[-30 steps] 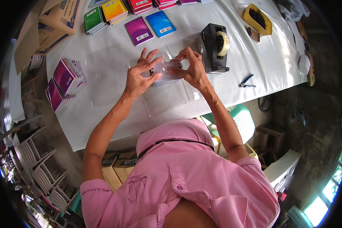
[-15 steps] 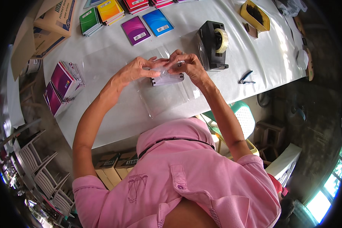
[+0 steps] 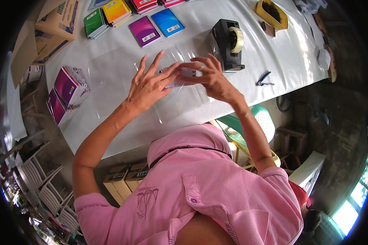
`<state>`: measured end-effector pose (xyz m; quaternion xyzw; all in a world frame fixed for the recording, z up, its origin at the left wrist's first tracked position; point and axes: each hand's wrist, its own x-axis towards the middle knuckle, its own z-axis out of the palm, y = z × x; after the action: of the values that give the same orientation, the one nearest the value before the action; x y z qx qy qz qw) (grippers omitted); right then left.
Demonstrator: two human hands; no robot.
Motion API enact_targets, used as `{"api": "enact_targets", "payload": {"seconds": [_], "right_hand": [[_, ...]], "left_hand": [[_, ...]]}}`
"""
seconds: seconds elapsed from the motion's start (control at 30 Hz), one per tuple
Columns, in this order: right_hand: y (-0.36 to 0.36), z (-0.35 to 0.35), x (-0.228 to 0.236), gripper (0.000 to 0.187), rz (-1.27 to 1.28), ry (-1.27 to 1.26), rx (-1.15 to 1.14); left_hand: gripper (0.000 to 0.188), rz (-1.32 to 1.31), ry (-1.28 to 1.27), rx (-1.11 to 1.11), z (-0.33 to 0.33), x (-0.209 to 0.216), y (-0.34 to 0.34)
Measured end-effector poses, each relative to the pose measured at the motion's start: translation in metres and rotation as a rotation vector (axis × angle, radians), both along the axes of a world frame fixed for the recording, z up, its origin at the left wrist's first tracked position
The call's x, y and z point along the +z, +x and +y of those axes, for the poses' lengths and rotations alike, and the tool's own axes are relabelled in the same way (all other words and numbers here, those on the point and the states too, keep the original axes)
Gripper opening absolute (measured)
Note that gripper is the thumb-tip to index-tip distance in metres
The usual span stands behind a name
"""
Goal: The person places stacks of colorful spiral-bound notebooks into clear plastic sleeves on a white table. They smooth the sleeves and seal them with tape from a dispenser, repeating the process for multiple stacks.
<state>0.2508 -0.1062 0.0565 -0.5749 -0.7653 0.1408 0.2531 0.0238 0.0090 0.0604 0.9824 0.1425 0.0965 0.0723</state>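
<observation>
A small bundle with a pale side and dark spiral binding [image 3: 189,72] lies on the table under clear plastic film [image 3: 163,107]; my hands cover most of it. My left hand [image 3: 146,87] is at its left side, fingers spread, two of them pointing up and away. From the right, my right hand [image 3: 217,83] reaches across the bundle with its fingers stretched and apart. Fingertips of both hands meet over the film, and neither hand visibly grips anything. Just beyond my right hand stands a black tape dispenser [image 3: 221,45] with a roll of clear tape.
Purple [image 3: 144,31] and blue [image 3: 168,22] spiral notebooks lie ahead, with green, yellow and red stacks behind. More purple notebooks [image 3: 68,86] stand at the left edge, near a cardboard box [image 3: 55,30]. Blue-handled pliers [image 3: 264,79] and a yellow tub [image 3: 272,14] are right. A green stool [image 3: 262,120] stands below.
Both hands have loosened from a pinch on the plastic over the bundle. Their fingers are now spread, and the left hand has turned with two fingers raised.
</observation>
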Motion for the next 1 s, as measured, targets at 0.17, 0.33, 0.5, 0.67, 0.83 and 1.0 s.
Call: {"api": "enact_targets", "payload": {"seconds": [0.17, 0.33, 0.5, 0.67, 0.83, 1.0], "right_hand": [[0.120, -0.044, -0.031, 0.021, 0.353, 0.115, -1.039], [0.152, -0.047, -0.048, 0.030, 0.956, -0.486, -1.031], [0.141, -0.050, -0.064, 0.032, 1.313, -0.398, -0.921], [0.115, -0.066, -0.077, 0.047, 1.577, -0.197, -0.801], [0.105, -0.053, -0.062, 0.035, 1.461, -0.287, -0.996], [0.095, -0.058, -0.077, 0.031, 1.562, -0.129, -0.952]], "left_hand": [[0.063, -0.016, 0.048, -0.016, -0.007, -0.004, 0.004], [0.075, -0.005, 0.019, -0.007, -0.009, 0.000, 0.005], [0.076, 0.008, 0.029, -0.007, -0.009, 0.000, 0.005], [0.075, 0.023, 0.018, -0.009, -0.010, 0.001, 0.004], [0.075, 0.020, 0.013, -0.017, -0.010, -0.001, 0.003], [0.075, 0.020, 0.017, -0.028, -0.007, 0.000, 0.004]]}}
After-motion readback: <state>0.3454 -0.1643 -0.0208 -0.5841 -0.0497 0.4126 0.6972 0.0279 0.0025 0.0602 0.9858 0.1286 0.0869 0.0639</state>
